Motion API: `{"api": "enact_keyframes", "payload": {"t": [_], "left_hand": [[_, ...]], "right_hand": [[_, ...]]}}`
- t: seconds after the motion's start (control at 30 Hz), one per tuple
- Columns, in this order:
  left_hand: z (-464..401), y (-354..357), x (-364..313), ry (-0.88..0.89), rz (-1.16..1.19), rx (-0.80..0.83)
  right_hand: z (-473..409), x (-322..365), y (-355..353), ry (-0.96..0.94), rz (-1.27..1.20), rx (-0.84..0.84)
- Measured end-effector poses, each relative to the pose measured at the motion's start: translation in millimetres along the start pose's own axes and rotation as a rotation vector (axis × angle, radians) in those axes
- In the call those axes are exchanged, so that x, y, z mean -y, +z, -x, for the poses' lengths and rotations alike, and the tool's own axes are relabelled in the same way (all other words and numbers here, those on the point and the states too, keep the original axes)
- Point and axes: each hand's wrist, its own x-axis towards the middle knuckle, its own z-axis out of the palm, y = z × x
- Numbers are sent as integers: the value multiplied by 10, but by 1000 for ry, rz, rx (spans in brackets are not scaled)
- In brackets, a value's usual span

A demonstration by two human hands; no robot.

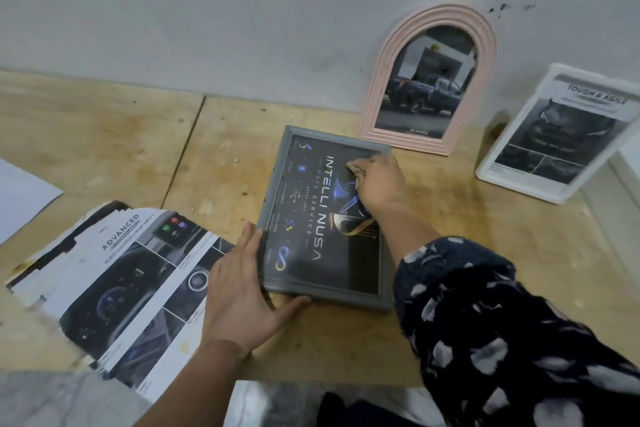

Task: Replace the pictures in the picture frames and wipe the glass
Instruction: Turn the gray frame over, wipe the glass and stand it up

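A grey picture frame [277, 218] lies flat on the wooden table, holding a dark poster with "INTELLI NUSA" on it. My left hand [242, 291] presses flat against the frame's near left corner and holds it still. My right hand [379, 184] rests on the glass near the frame's far right corner, closed on a small wad of cloth [355, 168] that touches the glass. A pink arched frame [429, 80] with a truck picture leans on the wall behind. A white frame [550, 135] with a car leaflet leans at the right.
Loose car brochure pages [114, 281] lie spread on the table to the left of the grey frame. A white sheet [24, 198] sticks in from the far left. The wooden table [207, 156] ends at the grey wall behind and at its front edge near my body.
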Motion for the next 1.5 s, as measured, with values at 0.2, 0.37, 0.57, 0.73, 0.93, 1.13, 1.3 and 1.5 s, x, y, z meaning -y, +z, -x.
{"api": "enact_keyframes", "payload": {"t": [0.2,0.37,0.57,0.73,0.93,1.13,1.3,1.5], "left_hand": [[14,-46,-45,-38,11,24],[31,-77,-77,-74,14,52],[40,-91,-95,-80,11,74],[28,-83,-95,-59,-36,78],[21,-9,-36,-15,-49,40],[-43,14,-28,-4,-145,23],[-12,8,-44,-27,-126,55],[-13,21,-31,-60,-116,74]], "right_hand": [[717,78,16,-39,34,123],[1359,124,-34,-99,31,80],[1540,238,-283,-69,142,419],[778,523,-621,65,-91,478],[-231,732,-407,111,-224,102],[-297,688,-33,87,-44,100],[285,661,2,-45,-151,220],[1111,609,41,-189,-37,221]]}}
